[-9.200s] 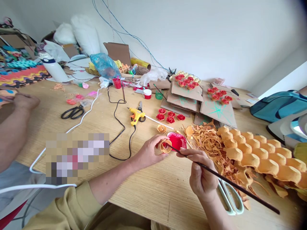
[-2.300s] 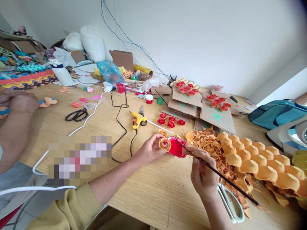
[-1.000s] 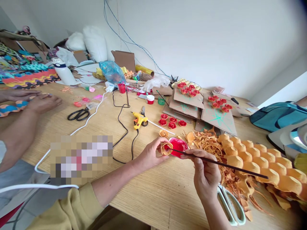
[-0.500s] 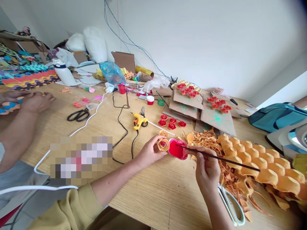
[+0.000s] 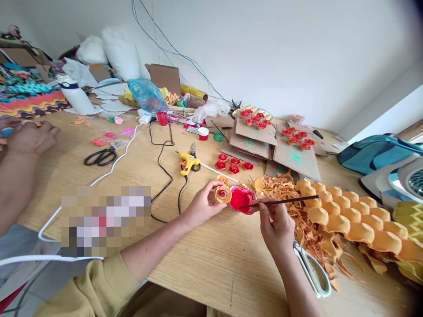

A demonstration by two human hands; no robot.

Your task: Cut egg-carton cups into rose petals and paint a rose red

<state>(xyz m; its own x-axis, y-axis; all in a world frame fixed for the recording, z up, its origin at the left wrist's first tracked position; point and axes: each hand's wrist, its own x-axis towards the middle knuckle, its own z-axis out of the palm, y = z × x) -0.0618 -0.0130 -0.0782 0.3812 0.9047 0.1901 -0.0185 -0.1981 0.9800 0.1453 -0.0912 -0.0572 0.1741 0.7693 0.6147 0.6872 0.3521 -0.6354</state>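
My left hand pinches an orange paper rose with red paint at its centre. Close on its right is a small bowl of red paint. Held like a pencil, a dark paintbrush is in my right hand, its tip down in the paint. Just behind the held flower lies another orange rose, unpainted as far as it shows. Several red roses sit farther back on the table.
A yellow glue gun lies with dark scissors behind the left hand. Orange egg trays, paper scraps and pale-handled scissors are at right. Cardboard sheets bear more red roses. At far left is another person's hand.
The brush tip has shifted toward the near side of the paint bowl, and its handle now lies flatter. The view has turned slightly right. My left hand still holds the rose.
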